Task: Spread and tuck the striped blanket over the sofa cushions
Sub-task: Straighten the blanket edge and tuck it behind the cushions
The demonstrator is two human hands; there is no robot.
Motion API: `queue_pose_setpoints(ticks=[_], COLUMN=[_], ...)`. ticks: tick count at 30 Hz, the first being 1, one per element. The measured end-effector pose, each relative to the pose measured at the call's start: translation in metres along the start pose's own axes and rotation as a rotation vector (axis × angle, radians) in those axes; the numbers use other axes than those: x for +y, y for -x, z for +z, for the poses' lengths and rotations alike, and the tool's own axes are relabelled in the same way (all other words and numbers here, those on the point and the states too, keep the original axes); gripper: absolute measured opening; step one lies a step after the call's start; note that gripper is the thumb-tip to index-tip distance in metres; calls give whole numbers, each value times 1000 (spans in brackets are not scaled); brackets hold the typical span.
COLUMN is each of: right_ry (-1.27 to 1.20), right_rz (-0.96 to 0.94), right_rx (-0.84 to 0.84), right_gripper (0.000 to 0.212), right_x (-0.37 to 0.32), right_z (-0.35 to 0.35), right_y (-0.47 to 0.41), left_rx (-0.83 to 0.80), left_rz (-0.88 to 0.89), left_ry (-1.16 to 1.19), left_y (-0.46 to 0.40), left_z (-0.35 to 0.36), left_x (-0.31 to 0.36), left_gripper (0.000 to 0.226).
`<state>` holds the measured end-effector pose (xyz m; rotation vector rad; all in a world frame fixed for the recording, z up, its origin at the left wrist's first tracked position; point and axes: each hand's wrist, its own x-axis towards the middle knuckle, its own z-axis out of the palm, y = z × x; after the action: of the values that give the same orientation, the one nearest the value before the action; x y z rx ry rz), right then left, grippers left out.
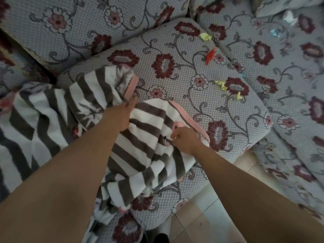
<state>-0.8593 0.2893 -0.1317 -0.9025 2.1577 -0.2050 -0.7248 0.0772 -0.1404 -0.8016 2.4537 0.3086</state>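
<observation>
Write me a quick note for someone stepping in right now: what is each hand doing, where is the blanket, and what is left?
Left hand: resting on the blanket, fingers at its pink edge; grip not clear.
Right hand: closed, pinching the pink edge nearer the cushion's front.
Blanket: bunched in folds over the left part of the cushion, some hanging off the front.
Done: blanket is on the sofa, edge in hand.
Left: pull it flat across the bare right part, then tuck it in. Small paper scraps lie on that bare part; probably clear them first.
</observation>
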Motion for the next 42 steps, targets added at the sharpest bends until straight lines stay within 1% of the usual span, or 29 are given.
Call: queue_pose_setpoints(ticks=[1, 2, 3, 5, 6, 7, 9, 10, 11, 12, 14, 15, 16, 18, 20, 22, 23, 24, 25, 26, 27, 28, 31, 32, 33, 35, 37, 39, 42], right_ry=[-11, -14, 20, 148, 178, 186, 160, 122, 65, 10, -20, -38, -80, -193, -220, -215, -221, -227, -230, -228, -232, -245, -278, -296, -307, -291, -264, -232, -184], right_rz=[-7, 4, 33, 163, 215, 251, 309, 328, 334, 314, 219, 174, 133, 78, 41, 33, 27, 18, 16, 27, 41, 55, 74, 81, 95, 123, 153, 164, 148], right_rx=[29, 55, 42, -13, -16, -16, -13, -16, -27, -40, -90, -81, -49, -13, -9, -33, -53, -82, -113, -137, -153, -159, -163, -171, -183, -200, -238, -290, -362], right_gripper=[15, 18, 28, 65, 79, 87, 94, 92, 83, 67, 27, 16, 12, 9, 19, 22, 22, 22, 22, 23, 25, 26, 31, 29, 25, 10, 9, 9, 12], right_x=[1, 3, 6, 14, 16, 19, 25, 27, 25, 22, 9, 2, -5, -17, -23, -24, -23, -22, -19, -16, -11, -5, 12, 20, 33, 54, 82, 106, 134], right_z=[-1, -4, -7, -10, -11, -11, -6, -2, 1, 4, 12, 12, 7, -13, -43, -73, -87, -101, -112, -124, -134, -142, -162, -168, -176, -189, -197, -197, -189], right_y=[4, 7, 9, 10, 10, 10, 5, 2, 0, -1, 6, 11, 16, 25, 33, 37, 39, 39, 39, 38, 36, 33, 21, 16, 9, -1, -15, -26, -51], left_rx=[-31, -75, -112, -134, -128, -113, -64, -41, -12, 16, 33, 46, 63, 106, 139, 90, 40, -30, -93, -117, -97, -28, 325, 425, 490, 538, 544, 511, 443], left_rz=[-5, -8, -14, -35, -57, -72, -60, -40, -12, 21, 46, 25, 2, -26, -31, -27, -24, -25, -28, -41, -56, -62, 6, 45, 61, 89, 118, 100, 46], left_ry=[-9, -23, -49, -113, -144, -169, -166, -134, -97, -73, -53, -44, -37, 1, 66, 91, 80, 60, 31, -3, -19, -18, 24, 34, 45, 33, 2, 40, 127], left_y=[3, 7, 12, 19, 21, 23, 23, 21, 20, 18, 18, 18, 18, 19, 20, 21, 21, 21, 22, 23, 22, 18, 0, -11, -27, -58, -93, -123, -156], left_z=[0, -3, -5, -9, -13, -16, -23, -27, -31, -35, -46, -53, -62, -87, -119, -151, -168, -185, -200, -215, -228, -238, -261, -267, -273, -281, -280, -263, -225], left_x=[0, 1, 2, 0, -1, -2, -5, -9, -11, -13, -13, -12, -12, -13, -15, -21, -23, -26, -28, -27, -25, -23, 6, 22, 44, 83, 118, 138, 160], left_gripper=[88, 86, 78, 51, 41, 36, 40, 48, 57, 59, 43, 33, 27, 25, 37, 50, 51, 46, 36, 21, 12, 13, 3, 2, 7, 15, 21, 31, 31])
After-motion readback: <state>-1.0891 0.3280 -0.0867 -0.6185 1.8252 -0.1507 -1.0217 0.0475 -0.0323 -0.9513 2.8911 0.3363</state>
